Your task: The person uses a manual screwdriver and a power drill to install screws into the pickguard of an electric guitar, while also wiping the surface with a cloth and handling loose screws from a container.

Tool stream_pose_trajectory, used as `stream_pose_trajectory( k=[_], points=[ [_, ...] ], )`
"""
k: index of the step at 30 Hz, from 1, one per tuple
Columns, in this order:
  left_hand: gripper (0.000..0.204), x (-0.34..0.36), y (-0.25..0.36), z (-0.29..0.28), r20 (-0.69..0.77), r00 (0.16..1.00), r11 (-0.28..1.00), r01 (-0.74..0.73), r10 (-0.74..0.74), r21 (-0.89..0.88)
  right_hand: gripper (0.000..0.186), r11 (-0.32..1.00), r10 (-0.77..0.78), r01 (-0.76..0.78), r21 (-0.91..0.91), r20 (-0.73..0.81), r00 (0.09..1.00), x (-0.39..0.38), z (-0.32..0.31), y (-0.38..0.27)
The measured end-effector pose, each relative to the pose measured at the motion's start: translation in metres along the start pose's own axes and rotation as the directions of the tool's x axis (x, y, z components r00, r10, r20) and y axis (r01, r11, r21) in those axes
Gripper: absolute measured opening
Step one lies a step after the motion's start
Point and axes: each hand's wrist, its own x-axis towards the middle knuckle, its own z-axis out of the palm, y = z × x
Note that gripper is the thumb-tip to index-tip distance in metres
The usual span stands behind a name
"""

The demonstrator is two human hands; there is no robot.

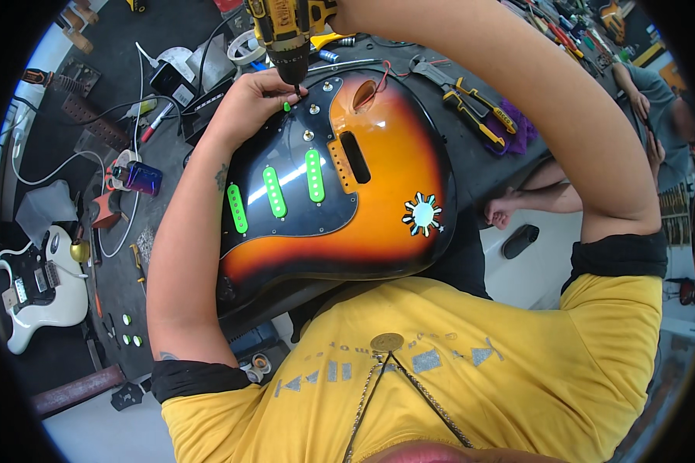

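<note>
A sunburst electric guitar body [405, 147] lies in front of me with a black pickguard [286, 212] on it. Set in the pickguard are three bright green pickups [275, 192], a green switch tip [286, 106] and several bare metal control shafts [314, 109]. My right hand [346, 15], partly cut off by the upper edge, grips a yellow and black power drill [284, 31]. The drill's bit points down at the pickguard's far edge. Beside the bit tip, my left hand [256, 102] rests on the pickguard, thumb and fingers pinched together; whatever they hold is too small to make out.
Pliers [471, 116] and a purple cloth [521, 127] lie right of the body. At left are a white guitar body [50, 297], cables and a red-tipped marker [156, 123]. Tools crowd the bench's far right. Another person [660, 116] sits at the right.
</note>
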Motion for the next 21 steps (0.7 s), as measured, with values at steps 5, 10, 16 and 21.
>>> stream_pose_trajectory(
  k=[5,10,16,21],
  points=[
    [0.017,-0.0011,-0.0001,0.0022,-0.017,1.000,1.000,0.003,-0.003,-0.005,0.050,1.000,-0.002,0.002,0.002,0.008,1.000,-0.0009,-0.0028,-0.0015],
    [0.017,-0.0027,-0.0003,0.0030,-0.031,1.000,1.000,0.002,-0.001,0.022,0.046,0.999,-0.054,0.054,-0.003,-0.036,0.998,-0.0037,-0.0032,-0.0026],
    [0.019,-0.0030,-0.0001,0.0057,-0.059,0.995,0.995,-0.079,0.083,0.063,0.042,0.996,-0.085,0.083,-0.032,-0.059,0.995,-0.0022,-0.0019,-0.0026],
    [0.018,-0.0039,0.0041,0.0058,-0.052,0.999,0.998,-0.005,0.008,0.056,0.042,0.997,-0.079,0.078,-0.021,-0.056,0.995,-0.0036,-0.0044,-0.0036]
  ],
)
